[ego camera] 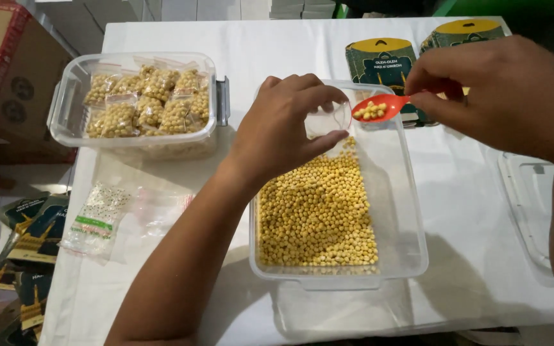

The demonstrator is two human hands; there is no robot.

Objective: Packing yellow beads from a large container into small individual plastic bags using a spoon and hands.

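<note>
The left hand (286, 128) reaches in from the lower left, wrist bent, thumb and fingers pinching a small clear bag (329, 119) open above the far end of the tub (411, 211). The right hand (501, 96) comes in from the right, its fingers gripping the handle of a red spoon (379, 109), held level with a few yellow beans in its bowl, the tip just beside the bag's mouth. Below both, the clear tub holds a bed of beans (318, 214) heaped toward its left side, its right part bare. To the left stands a clear box (65, 102) of filled bags, well apart. Near the table's left edge lies a stack of empty bags (94, 221). Two dark green cartons (383, 61) stand just behind the tub, close to the spoon. A clear lid (530, 205) lies at the right edge. White cloth (469, 256) shows between tub and lid.
</note>
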